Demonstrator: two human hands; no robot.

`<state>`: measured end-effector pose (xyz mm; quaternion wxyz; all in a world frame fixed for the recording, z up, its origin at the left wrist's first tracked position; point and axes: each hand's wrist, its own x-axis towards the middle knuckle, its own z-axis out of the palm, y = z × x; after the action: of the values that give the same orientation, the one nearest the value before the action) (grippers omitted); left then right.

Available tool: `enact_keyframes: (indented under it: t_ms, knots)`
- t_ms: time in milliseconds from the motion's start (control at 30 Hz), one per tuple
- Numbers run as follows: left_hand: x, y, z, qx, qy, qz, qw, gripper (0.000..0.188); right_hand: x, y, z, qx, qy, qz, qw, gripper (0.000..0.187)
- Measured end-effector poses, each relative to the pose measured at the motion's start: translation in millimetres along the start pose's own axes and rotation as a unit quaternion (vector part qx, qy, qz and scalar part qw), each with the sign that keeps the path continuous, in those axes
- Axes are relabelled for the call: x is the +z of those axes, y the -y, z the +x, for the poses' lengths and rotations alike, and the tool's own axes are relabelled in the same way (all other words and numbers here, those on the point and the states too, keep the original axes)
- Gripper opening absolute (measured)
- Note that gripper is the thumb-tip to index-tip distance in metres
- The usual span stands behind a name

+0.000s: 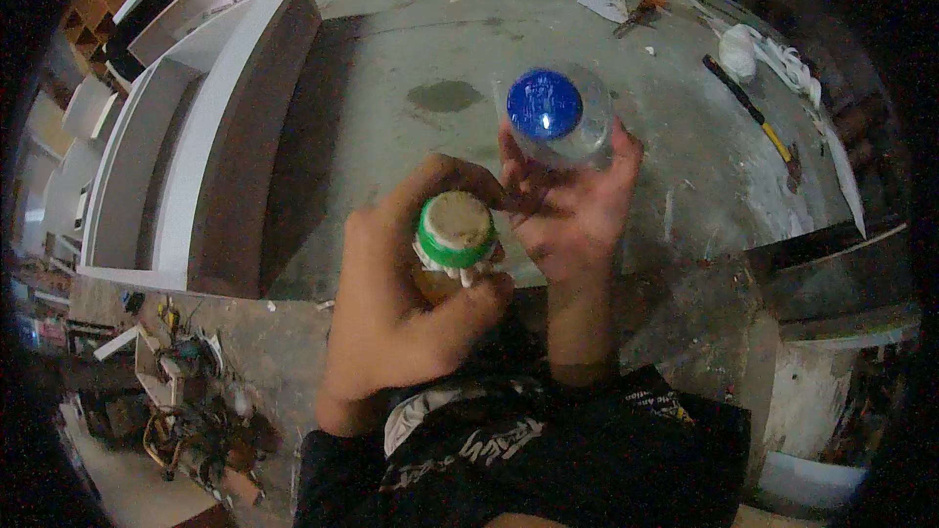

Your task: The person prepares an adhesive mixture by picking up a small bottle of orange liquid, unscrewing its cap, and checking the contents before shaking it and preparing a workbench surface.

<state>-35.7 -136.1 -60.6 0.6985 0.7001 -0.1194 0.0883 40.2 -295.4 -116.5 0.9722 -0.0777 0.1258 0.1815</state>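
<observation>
My left hand (pixel 391 303) is wrapped round a small bottle whose green cap (pixel 455 249) has a pale, crusted top. Whitish dried residue hangs around the cap's lower edge; the fingers hide most of the bottle's body. To the right and slightly farther off, my right hand (pixel 577 215) grips a clear plastic container with a glossy blue lid (pixel 545 103) marked by whitish smears. Its fingers curl round the clear wall from below. The two hands are close together above the worktop (pixel 391 147), and both containers show their tops.
A white open-box furniture piece (pixel 220 137) stands on the left. Across the worktop lie pliers (pixel 641 15), a long black-and-yellow-handled tool (pixel 753 117), a white cord bundle (pixel 738 49) and a pale scrap (pixel 602 2). Tangled tools and wires (pixel 196 381) sit at lower left.
</observation>
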Motion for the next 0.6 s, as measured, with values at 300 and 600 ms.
enact_keyframes:
  t_ms: [300,600]
  knots:
    - [-7.2,1.3,-17.2,0.025,0.032,-0.006,0.999,0.048,-20.4,-1.2,-14.9,0.068,0.192,0.027,0.979,0.066]
    - [-12.8,1.7,-27.6,-0.020,0.057,0.058,0.996,0.080,-11.1,-5.0,-33.2,-0.023,0.269,0.075,0.960,0.072]
